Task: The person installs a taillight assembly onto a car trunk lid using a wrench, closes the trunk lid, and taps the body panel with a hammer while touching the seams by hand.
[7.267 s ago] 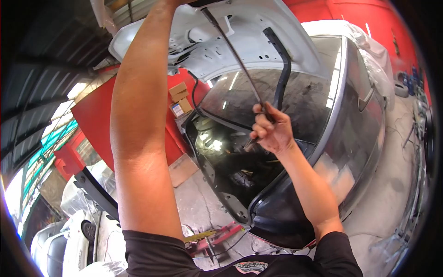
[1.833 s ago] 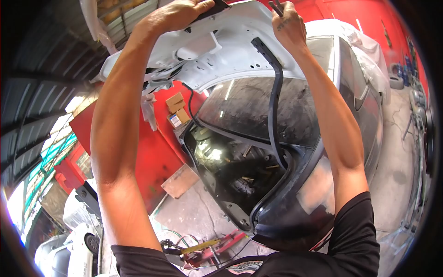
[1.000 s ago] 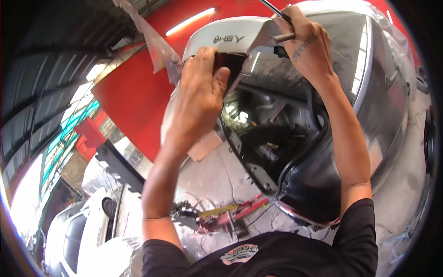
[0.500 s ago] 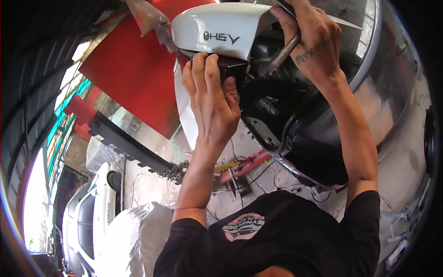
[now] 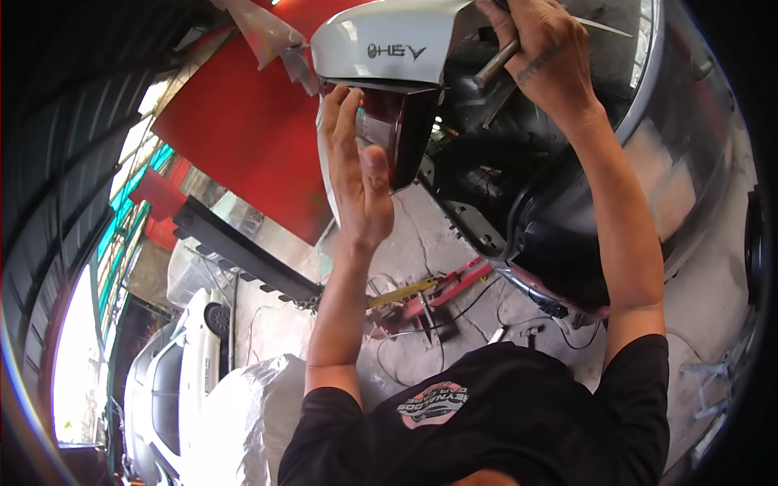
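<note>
My left hand (image 5: 356, 178) is raised with fingers stretched out, beside the dark tail light (image 5: 385, 130) under a white car panel (image 5: 348, 44) with dark lettering. The fingertips overlap the light's left side; I cannot tell whether they touch it. My right hand (image 5: 551, 61) is closed around a metal rod (image 5: 496, 65) whose blunt end points down and left. A thinner dark bar (image 5: 500, 108) shows below that hand; whether it is held is unclear. Behind the rod lies the dark open interior of the car body (image 5: 478, 170).
A large red panel (image 5: 243, 130) stands to the left, with a long black beam (image 5: 243, 255) below it. On the concrete floor are a red and yellow jack-like frame (image 5: 429, 296) and cables. A white car (image 5: 182, 381) is parked at lower left, near a silver cover (image 5: 251, 421).
My left hand has come off the tail light's upper edge, moving down and left with fingers straightened. More of the light shows. The rod in my right hand has tilted flatter.
</note>
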Tool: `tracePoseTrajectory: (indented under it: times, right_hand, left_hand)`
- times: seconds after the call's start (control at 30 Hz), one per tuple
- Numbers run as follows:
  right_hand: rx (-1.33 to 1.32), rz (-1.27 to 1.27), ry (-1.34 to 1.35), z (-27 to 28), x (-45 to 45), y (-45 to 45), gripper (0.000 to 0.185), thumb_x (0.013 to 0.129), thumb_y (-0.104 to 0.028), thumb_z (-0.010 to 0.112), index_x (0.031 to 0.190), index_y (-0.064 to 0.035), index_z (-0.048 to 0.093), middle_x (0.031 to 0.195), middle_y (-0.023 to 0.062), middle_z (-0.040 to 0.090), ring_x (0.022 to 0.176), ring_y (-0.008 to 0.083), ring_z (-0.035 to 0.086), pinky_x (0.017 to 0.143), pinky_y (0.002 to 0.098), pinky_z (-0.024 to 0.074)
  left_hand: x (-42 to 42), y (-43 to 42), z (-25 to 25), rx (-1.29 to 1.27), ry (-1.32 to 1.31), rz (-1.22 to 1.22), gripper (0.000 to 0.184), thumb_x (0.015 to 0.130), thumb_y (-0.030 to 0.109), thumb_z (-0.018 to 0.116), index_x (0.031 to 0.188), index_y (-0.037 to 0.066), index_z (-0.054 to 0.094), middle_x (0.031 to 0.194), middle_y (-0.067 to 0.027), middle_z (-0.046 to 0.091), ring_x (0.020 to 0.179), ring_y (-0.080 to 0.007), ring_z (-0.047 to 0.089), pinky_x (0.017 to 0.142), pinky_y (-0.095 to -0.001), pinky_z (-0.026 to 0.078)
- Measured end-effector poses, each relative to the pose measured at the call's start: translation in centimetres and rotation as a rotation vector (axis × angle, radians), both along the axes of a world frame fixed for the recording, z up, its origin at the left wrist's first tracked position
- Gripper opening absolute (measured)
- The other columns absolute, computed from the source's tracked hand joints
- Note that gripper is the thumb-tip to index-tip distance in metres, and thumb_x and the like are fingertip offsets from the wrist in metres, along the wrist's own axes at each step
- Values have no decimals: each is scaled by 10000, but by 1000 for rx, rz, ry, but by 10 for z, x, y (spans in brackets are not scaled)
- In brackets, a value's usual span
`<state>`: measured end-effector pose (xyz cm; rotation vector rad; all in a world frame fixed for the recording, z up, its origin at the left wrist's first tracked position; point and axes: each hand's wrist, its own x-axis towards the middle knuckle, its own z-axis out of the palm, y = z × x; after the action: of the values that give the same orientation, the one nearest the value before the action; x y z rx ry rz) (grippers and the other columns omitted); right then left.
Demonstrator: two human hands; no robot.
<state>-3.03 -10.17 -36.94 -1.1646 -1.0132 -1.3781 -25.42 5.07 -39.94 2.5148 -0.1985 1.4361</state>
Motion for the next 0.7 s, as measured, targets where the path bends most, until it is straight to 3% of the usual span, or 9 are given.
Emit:
tracePoseTrajectory:
  times: [0.07, 0.13, 0.2, 0.27, 0.33, 0.47, 0.53, 0.57, 0.7]
  right_hand:
    - [13, -3, -2, -3, 0, 5, 128, 916, -88, 674, 992, -45, 580, 758, 188, 632, 734, 424, 645, 685, 482, 512]
    - [18, -12, 23, -4, 1, 6, 114, 911, -85, 673, 969, -45, 583, 766, 187, 638, 733, 418, 649, 683, 475, 513]
    - [44, -15, 19, -4, -2, 9, 111, 907, -84, 675, 958, -44, 585, 758, 184, 637, 729, 412, 649, 680, 471, 512]
    - [67, -25, 8, -3, -6, 6, 108, 902, -83, 677, 947, -44, 587, 749, 180, 636, 724, 407, 650, 678, 466, 512]
    - [51, 7, 52, -5, -13, 3, 110, 885, -80, 685, 936, -43, 595, 715, 164, 622, 708, 386, 650, 673, 456, 510]
    - [112, 34, -5, -9, -5, 12, 106, 876, -70, 688, 922, -37, 599, 687, 145, 601, 672, 354, 646, 690, 442, 504]
    - [117, 37, -14, -7, -5, 12, 106, 877, -69, 688, 922, -37, 597, 691, 146, 601, 678, 355, 646, 695, 444, 503]
    - [109, 34, -3, -10, -6, 10, 107, 877, -68, 687, 921, -38, 595, 695, 147, 601, 684, 355, 646, 699, 445, 502]
    - [77, 29, 7, -12, -6, 7, 113, 878, -73, 690, 925, -38, 593, 699, 151, 601, 696, 366, 645, 705, 450, 505]
  left_hand:
    - [-8, 4, -19, 85, -174, 90, 720, 1086, 574, 341, 1569, 40, 354, 1627, -186, 327, 1550, -358, 253, 1267, -547, 159]
    - [-20, -5, -32, 106, -245, 139, 728, 1089, 584, 278, 1557, 32, 363, 1615, -196, 350, 1547, -359, 262, 1266, -575, 123]
    - [-30, -15, -36, 241, -357, 169, 719, 1099, 543, 291, 1557, -9, 354, 1599, -267, 362, 1543, -424, 250, 1256, -585, 82]
    - [-9, -10, -17, 262, -338, 131, 733, 1102, 537, 269, 1604, 4, 260, 1639, -251, 316, 1555, -438, 203, 1257, -599, 39]
    - [40, -7, 23, 259, 110, 286, 781, 1092, 567, 276, 1643, 27, 151, 1687, -212, 240, 1574, -445, 126, 1249, -610, 6]
    - [38, 4, 6, 151, -33, 178, 796, 1087, 578, 293, 1656, 49, 117, 1717, -180, 172, 1585, -445, 52, 1239, -616, -22]
    - [51, 1, 13, 149, -68, 143, 801, 1085, 596, 282, 1661, 66, 113, 1706, -191, 214, 1604, -355, 10, 1258, -525, -35]
    - [49, 2, 11, 136, -48, 137, 785, 1087, 588, 296, 1655, 64, 157, 1696, -182, 243, 1604, -353, 41, 1265, -504, -14]
    - [44, -5, 12, 114, -3, 125, 777, 1082, 593, 300, 1661, 94, 167, 1699, -192, 215, 1590, -433, 43, 1246, -587, -14]
